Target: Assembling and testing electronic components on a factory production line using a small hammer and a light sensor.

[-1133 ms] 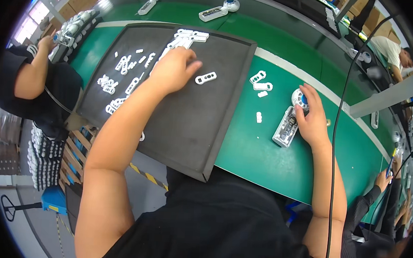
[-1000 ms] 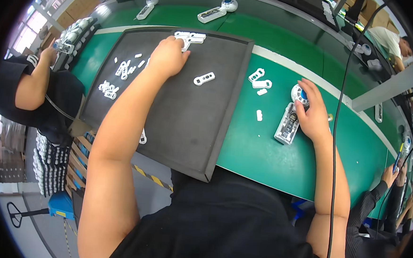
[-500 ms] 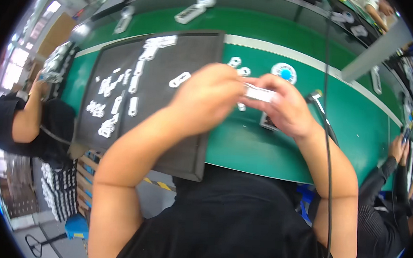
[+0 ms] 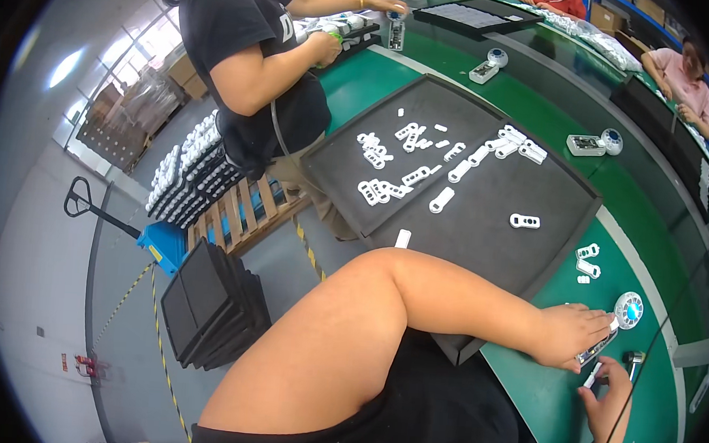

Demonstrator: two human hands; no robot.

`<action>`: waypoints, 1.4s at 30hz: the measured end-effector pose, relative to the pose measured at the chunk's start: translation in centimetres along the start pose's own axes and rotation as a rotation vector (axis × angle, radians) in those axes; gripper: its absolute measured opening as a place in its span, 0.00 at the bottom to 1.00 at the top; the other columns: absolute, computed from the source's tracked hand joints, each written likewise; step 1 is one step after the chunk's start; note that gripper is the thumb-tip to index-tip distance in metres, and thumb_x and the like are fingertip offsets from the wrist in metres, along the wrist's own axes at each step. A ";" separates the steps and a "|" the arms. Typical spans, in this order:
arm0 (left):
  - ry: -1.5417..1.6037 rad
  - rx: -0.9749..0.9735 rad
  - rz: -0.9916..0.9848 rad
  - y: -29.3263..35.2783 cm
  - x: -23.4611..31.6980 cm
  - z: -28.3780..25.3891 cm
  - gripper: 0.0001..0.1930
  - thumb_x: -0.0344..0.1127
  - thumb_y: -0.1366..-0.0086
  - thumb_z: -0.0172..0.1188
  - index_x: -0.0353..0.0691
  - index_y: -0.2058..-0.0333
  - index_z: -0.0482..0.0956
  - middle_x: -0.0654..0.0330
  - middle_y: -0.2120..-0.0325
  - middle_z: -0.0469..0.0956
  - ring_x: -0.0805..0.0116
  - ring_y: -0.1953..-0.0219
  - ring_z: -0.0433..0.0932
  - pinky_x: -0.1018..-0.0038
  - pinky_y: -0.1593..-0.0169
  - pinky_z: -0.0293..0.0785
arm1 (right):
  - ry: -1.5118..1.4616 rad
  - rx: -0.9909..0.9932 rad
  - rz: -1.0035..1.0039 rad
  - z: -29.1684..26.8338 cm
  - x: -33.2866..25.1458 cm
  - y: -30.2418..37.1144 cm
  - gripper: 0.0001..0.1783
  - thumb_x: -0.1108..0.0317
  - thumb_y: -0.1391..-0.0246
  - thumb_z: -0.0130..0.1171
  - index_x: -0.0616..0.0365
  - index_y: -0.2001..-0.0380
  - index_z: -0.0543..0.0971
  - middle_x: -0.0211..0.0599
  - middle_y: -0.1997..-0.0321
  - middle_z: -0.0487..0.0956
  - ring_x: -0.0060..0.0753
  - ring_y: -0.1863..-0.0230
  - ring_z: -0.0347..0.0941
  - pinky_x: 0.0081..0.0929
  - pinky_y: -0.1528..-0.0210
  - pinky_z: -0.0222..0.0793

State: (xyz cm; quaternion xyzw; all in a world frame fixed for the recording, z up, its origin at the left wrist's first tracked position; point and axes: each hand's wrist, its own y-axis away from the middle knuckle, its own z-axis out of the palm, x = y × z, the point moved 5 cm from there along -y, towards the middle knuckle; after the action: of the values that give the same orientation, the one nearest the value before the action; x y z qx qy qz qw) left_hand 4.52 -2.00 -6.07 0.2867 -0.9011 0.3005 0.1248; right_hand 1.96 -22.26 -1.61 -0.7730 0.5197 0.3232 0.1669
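Note:
My left hand (image 4: 568, 336) grips a white handheld device, its fingers along the narrow body (image 4: 598, 348), where dark inner parts show. The device's round head (image 4: 628, 310) has a blue centre and sticks out beyond my fingertips. Close by on the right, my right hand (image 4: 610, 404) pinches a small slim white plastic piece (image 4: 593, 374) between thumb and fingers. Beyond my left hand, a few loose white plastic parts (image 4: 587, 268) lie on the green table (image 4: 534, 411). A dark tool with a metal end (image 4: 633, 359) is next to the device head.
A black tray (image 4: 527, 183) holds several white covers and small parts. Similar devices (image 4: 595, 144) stand on the green line behind it. At the left a co-worker (image 4: 250, 69) handles another device. A pallet jack (image 4: 158, 242) and stacked black trays (image 4: 213, 306) are on the floor.
The view has swung left. My hands, earlier together at a white piece above the table, have separated: the left has come onto the device, while the right keeps a white piece.

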 end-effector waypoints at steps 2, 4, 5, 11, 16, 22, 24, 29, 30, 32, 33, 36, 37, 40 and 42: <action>-0.011 -0.001 -0.013 0.0 -0.3 -0.1 0.46 0.53 0.40 0.76 0.25 0.33 0.69 0.39 0.32 0.68 0.40 0.25 0.63 0.50 0.30 0.67 | 0.288 0.008 -0.054 0.8 -1.2 -0.5 0.29 0.84 0.65 0.77 0.61 0.60 0.73 0.51 0.37 0.79 0.54 0.41 0.77 0.42 0.37 0.72; -0.040 0.010 -0.051 0.2 -0.4 -0.7 0.47 0.55 0.41 0.76 0.27 0.33 0.70 0.41 0.32 0.69 0.40 0.24 0.61 0.49 0.30 0.67 | 0.287 0.001 -0.060 0.9 -1.4 -0.5 0.28 0.83 0.65 0.77 0.61 0.60 0.74 0.53 0.38 0.79 0.57 0.41 0.76 0.44 0.37 0.72; -0.049 0.014 -0.069 -0.1 -0.5 -0.7 0.47 0.55 0.41 0.76 0.27 0.33 0.70 0.41 0.32 0.69 0.40 0.24 0.61 0.49 0.30 0.67 | 0.293 0.000 -0.068 0.7 -1.5 -0.7 0.27 0.82 0.64 0.77 0.62 0.60 0.74 0.54 0.38 0.79 0.61 0.41 0.76 0.46 0.37 0.72; 0.058 -0.050 -0.057 -2.3 -0.3 -0.4 0.43 0.58 0.45 0.78 0.33 0.38 0.77 0.49 0.37 0.73 0.46 0.30 0.67 0.52 0.34 0.69 | 0.392 0.048 -0.169 0.2 -0.8 -0.2 0.29 0.82 0.64 0.78 0.62 0.57 0.75 0.51 0.35 0.78 0.61 0.37 0.75 0.46 0.36 0.71; 0.042 -0.104 -0.116 -2.2 -0.4 -0.8 0.40 0.59 0.47 0.79 0.35 0.44 0.80 0.54 0.43 0.76 0.51 0.38 0.72 0.54 0.39 0.71 | 0.355 -0.001 -0.214 -0.2 -2.3 -1.3 0.25 0.79 0.56 0.75 0.64 0.54 0.78 0.55 0.37 0.79 0.64 0.39 0.75 0.49 0.36 0.72; 0.155 -0.049 -0.043 -2.9 0.4 -1.1 0.39 0.55 0.51 0.82 0.34 0.47 0.81 0.51 0.46 0.77 0.47 0.40 0.73 0.53 0.40 0.72 | 0.362 0.122 -0.203 -0.6 -2.4 1.1 0.26 0.81 0.63 0.78 0.62 0.59 0.77 0.53 0.39 0.80 0.62 0.40 0.76 0.48 0.36 0.72; 0.188 0.000 -0.030 -2.4 -0.1 -1.7 0.37 0.52 0.52 0.83 0.32 0.50 0.80 0.46 0.46 0.77 0.43 0.40 0.74 0.51 0.38 0.72 | 0.333 0.101 -0.220 -0.2 -1.6 0.6 0.26 0.80 0.62 0.78 0.62 0.57 0.79 0.51 0.39 0.80 0.61 0.39 0.76 0.48 0.36 0.72; 0.185 -0.058 -0.079 -0.8 -1.6 -4.4 0.43 0.45 0.53 0.86 0.30 0.42 0.77 0.40 0.38 0.74 0.36 0.32 0.70 0.50 0.28 0.68 | 0.333 0.022 -0.249 0.7 -2.8 -2.3 0.25 0.72 0.57 0.78 0.62 0.55 0.79 0.48 0.37 0.81 0.59 0.38 0.76 0.48 0.35 0.73; 0.196 -0.052 -0.077 -1.1 -1.6 -4.0 0.42 0.45 0.53 0.86 0.31 0.43 0.78 0.41 0.37 0.74 0.37 0.32 0.70 0.51 0.28 0.68 | 0.311 0.035 -0.248 0.5 -2.5 -2.2 0.24 0.72 0.56 0.78 0.62 0.55 0.80 0.48 0.38 0.81 0.59 0.39 0.77 0.48 0.36 0.74; 0.207 -0.075 -0.105 -1.7 -1.3 -3.5 0.41 0.44 0.52 0.86 0.32 0.42 0.78 0.42 0.35 0.72 0.39 0.31 0.69 0.52 0.28 0.68 | 0.292 0.066 -0.238 -0.1 -1.9 -1.9 0.23 0.71 0.55 0.78 0.61 0.55 0.80 0.46 0.39 0.82 0.57 0.40 0.78 0.47 0.37 0.75; 0.202 -0.104 -0.130 -1.9 -1.1 -3.5 0.41 0.43 0.51 0.85 0.32 0.41 0.77 0.42 0.33 0.71 0.39 0.30 0.69 0.52 0.27 0.68 | 0.297 0.068 -0.193 -0.2 -1.5 -1.8 0.23 0.71 0.55 0.78 0.61 0.55 0.80 0.46 0.39 0.82 0.57 0.40 0.78 0.47 0.37 0.75; 0.238 -0.128 -0.141 -2.3 -0.9 -3.1 0.40 0.42 0.50 0.85 0.33 0.41 0.77 0.43 0.33 0.71 0.39 0.30 0.69 0.52 0.28 0.68 | 0.259 0.104 -0.232 -0.4 -1.0 -1.7 0.22 0.71 0.54 0.78 0.60 0.56 0.81 0.44 0.40 0.84 0.56 0.41 0.79 0.46 0.38 0.76; 0.236 -0.131 -0.157 -2.5 -1.0 -2.9 0.40 0.42 0.50 0.85 0.33 0.41 0.77 0.43 0.33 0.71 0.40 0.30 0.69 0.52 0.28 0.69 | 0.259 0.105 -0.214 -0.4 -0.6 -1.7 0.22 0.71 0.54 0.78 0.60 0.56 0.81 0.44 0.40 0.84 0.56 0.41 0.79 0.46 0.38 0.76; 0.259 -0.134 -0.180 -2.5 -0.8 -3.2 0.40 0.42 0.50 0.85 0.33 0.41 0.77 0.43 0.33 0.71 0.40 0.30 0.69 0.52 0.28 0.69 | 0.252 0.120 -0.220 -0.5 -0.8 -1.8 0.22 0.70 0.55 0.79 0.59 0.56 0.82 0.42 0.42 0.85 0.55 0.43 0.79 0.46 0.39 0.76; 0.271 -0.135 -0.192 -2.3 -0.8 -3.1 0.39 0.42 0.49 0.85 0.34 0.41 0.77 0.44 0.34 0.71 0.40 0.30 0.69 0.53 0.28 0.69 | 0.247 0.121 -0.201 -0.5 -0.8 -1.7 0.22 0.70 0.55 0.79 0.59 0.56 0.82 0.42 0.42 0.85 0.54 0.43 0.80 0.46 0.39 0.76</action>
State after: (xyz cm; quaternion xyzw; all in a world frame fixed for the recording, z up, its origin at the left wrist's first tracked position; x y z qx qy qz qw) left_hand 6.71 -1.22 -2.89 0.3193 -0.8626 0.2621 0.2920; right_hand 3.46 -21.30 -0.83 -0.8436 0.4747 0.1753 0.1795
